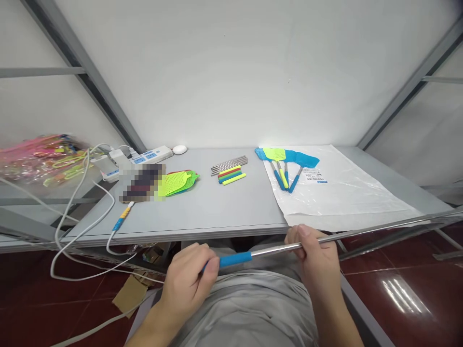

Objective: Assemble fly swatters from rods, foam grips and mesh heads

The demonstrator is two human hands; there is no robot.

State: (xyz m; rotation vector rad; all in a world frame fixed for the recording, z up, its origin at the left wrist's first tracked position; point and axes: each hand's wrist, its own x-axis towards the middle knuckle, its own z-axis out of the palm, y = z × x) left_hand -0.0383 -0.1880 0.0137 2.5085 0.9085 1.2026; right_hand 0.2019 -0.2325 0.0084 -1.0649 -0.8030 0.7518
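Note:
My left hand (190,279) is closed round the blue grip (235,260) of a telescopic metal rod. My right hand (313,255) pinches the shiny rod (275,250) farther along, in front of the table edge. From there the rod slants up to the right, and its far end is hard to make out. Beyond my hands, finished-looking fly swatters (287,168) with blue and yellow-green heads lie on a white plastic bag (343,193). Loose swatter heads (177,182) are stacked at the left. Several bare metal rods (229,165) and coloured grips (232,175) lie mid-table.
A power strip (152,156) with plugs and white cables (65,217) occupies the table's left end. Near it lie a white mouse-like object (180,150) and a pixelated dark object (142,183). Wrapped colourful goods (47,159) are at far left; cardboard (130,294) lies below.

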